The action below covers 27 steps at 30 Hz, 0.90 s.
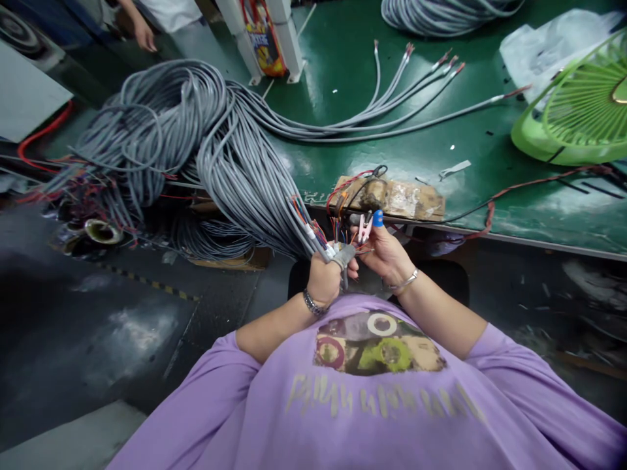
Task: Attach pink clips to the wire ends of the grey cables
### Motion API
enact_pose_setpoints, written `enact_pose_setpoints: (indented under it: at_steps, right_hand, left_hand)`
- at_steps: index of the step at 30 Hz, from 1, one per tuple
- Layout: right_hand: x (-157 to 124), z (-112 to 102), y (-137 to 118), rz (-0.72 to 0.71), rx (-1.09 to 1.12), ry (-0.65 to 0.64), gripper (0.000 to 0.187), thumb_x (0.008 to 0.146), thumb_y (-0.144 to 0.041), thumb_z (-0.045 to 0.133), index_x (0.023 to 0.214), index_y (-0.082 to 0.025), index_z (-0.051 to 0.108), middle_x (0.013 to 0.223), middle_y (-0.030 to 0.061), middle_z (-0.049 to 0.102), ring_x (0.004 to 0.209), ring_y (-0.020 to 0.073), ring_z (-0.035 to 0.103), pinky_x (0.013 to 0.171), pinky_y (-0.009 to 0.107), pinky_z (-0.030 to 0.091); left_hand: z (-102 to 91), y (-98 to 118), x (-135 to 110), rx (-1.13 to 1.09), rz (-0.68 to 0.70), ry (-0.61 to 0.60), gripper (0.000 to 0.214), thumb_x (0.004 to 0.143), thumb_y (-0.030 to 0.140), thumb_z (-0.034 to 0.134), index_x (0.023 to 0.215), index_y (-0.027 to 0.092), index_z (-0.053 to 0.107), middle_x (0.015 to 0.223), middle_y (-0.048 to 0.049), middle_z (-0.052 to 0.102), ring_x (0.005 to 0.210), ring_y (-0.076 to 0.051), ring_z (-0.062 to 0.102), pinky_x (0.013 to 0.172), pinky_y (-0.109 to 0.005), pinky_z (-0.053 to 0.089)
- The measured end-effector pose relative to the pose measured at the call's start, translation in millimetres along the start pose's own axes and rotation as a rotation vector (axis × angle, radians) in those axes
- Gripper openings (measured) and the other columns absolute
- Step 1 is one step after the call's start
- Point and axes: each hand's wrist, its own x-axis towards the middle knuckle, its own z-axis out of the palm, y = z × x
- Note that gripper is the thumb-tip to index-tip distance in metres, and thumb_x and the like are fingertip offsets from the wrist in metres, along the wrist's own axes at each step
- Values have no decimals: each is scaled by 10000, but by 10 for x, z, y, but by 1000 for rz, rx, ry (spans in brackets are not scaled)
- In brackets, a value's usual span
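Observation:
In front of my chest, my left hand (pixel 326 277) is wrapped round the end of a grey cable (pixel 307 238), with grey tape on its thumb. Thin coloured wires (pixel 321 236) fan out of the cable ends there. My right hand (pixel 385 256) pinches some of those thin wires close to the left thumb. A blue cover (pixel 377 218) sits on one of its fingertips. Right beside these fingers is a pink clip (pixel 364 228); whether they touch it, I cannot tell. A large bundle of grey cables (pixel 249 176) runs down from the bench to my left hand.
Behind my hands, a worn wooden block (pixel 414 199) lies at the edge of the green bench (pixel 337 160). A green fan (pixel 582 108) and a plastic bag (pixel 533 49) are at right. Another cable coil (pixel 441 16) lies at the back. Someone's hand (pixel 144 34) shows at far left.

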Motion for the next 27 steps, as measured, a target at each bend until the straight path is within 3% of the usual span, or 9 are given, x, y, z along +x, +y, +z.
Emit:
enact_pose_setpoints:
  at_steps: [6,11,16,21,27]
  right_hand:
    - [26,-34,70,35,30,-39,563,797,-761,500,830,-212,618,511,-11,583,420,165,530,406,305,450]
    - [16,-126,110,-55,69,41,541,799,-739,531,779,-203,598,742,16,683,571,122,589,537,259,507]
    - [-82,-279,83,32,-65,-68,558,778,-742,557,826,-194,649,789,37,692,631,127,606,603,268,526]
    - [-252,-295,14,105,-276,-168,456,626,-549,820,842,-169,694,786,44,707,659,146,630,614,272,517]
    - [-317,-179,-4,40,-395,-139,235,679,-330,807,783,-182,657,683,10,679,600,141,618,592,279,492]
  left_hand:
    - [-5,-19,1,21,7,-19,325,720,440,724,661,149,592,525,17,606,393,-85,539,383,-185,422]
    - [-77,-36,-55,12,28,-29,315,724,436,728,678,153,597,532,18,611,404,-86,545,407,-193,459]
    - [-202,-79,-119,24,50,-24,283,758,410,713,684,156,614,547,16,622,418,-87,556,415,-196,468]
    - [-233,-121,-113,67,62,-35,307,765,438,703,671,159,616,548,14,626,431,-92,564,430,-205,481]
    - [-221,-112,-116,130,51,-78,337,765,457,703,650,157,603,545,8,627,430,-92,565,443,-209,490]
